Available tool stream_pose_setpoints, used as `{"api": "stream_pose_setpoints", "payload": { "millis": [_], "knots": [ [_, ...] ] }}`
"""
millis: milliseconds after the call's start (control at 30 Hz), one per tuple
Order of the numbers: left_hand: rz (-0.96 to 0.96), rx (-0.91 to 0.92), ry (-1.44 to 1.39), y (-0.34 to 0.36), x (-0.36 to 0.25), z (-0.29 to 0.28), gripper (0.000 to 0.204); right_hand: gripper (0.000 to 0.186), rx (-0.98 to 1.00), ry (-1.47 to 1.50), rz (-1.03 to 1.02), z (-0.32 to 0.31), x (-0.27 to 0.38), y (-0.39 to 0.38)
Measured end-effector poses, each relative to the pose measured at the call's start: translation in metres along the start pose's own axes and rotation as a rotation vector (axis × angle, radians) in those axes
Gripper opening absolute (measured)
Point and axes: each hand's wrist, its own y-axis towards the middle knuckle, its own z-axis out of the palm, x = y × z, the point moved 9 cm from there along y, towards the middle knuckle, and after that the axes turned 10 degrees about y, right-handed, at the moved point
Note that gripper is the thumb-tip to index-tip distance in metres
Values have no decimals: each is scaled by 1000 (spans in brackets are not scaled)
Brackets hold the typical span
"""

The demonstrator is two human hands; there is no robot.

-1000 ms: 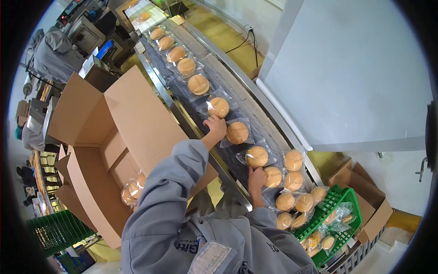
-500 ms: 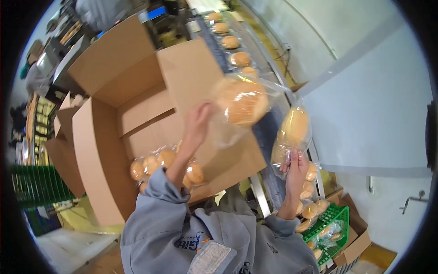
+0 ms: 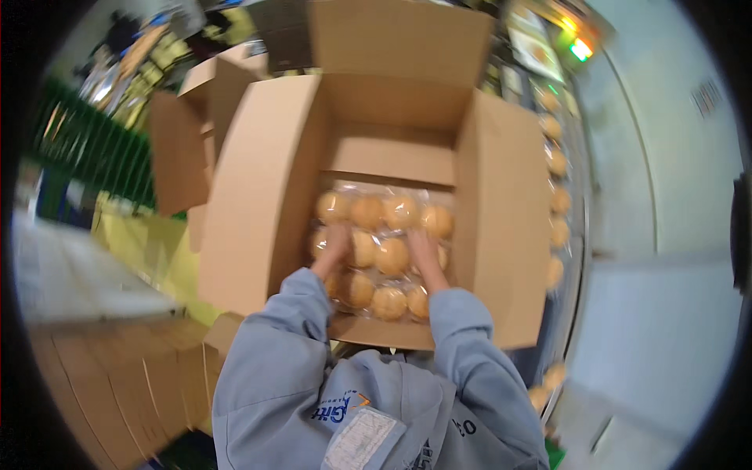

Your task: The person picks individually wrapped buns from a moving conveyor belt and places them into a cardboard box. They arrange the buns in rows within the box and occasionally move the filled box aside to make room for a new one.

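Both my hands are down inside a large open cardboard box, among clear-bagged round buns lying in rows. My left hand is at the left part of the middle row, touching the bags. Level with it, my right hand touches the bags at the right part of that row. Two golden buns show between the hands. The fingers of both hands point down and are blurred and partly hidden, so their grip cannot be made out.
Bagged buns lie in a line on a conveyor to the right of the box. Another cardboard box stands behind on the left, near green crates. Flattened cardboard is stacked at lower left. A lit signal lamp shows at far right.
My hands have moved from beside the conveyor, where each held a bag of buns, down into the box. The view has turned left, and more bagged buns show in the box.
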Motion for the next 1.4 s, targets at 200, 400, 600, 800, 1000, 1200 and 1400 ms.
{"api": "stream_pose_setpoints", "payload": {
  "millis": [200, 400, 600, 800, 1000, 1200, 1400],
  "knots": [
    [-183, 145, -785, -65, -5, -60, 35, 26, -35, 239, 128, 9, 8, -40],
    [-390, -502, -938, -256, 59, -198, 43, 37, 669, 917, -222, -18, 185, -76],
    [-1242, -435, -689, -499, 119, -228, 39, 61, 841, 725, -893, -37, 280, -197],
    [-1800, -1134, 626, -804, 143, -510, 71, 49, 920, 495, -733, -37, 271, -200],
    [-2044, -696, 581, -933, 170, -408, 69, 47, 904, 540, -750, -32, 268, -195],
    [-2354, -71, -102, -1043, 100, -122, 68, 53, 962, 543, -795, -36, 275, -215],
    [-2589, -74, 113, -992, 113, -138, 66, 53, 892, 481, -771, -41, 262, -197]
  ]
}}
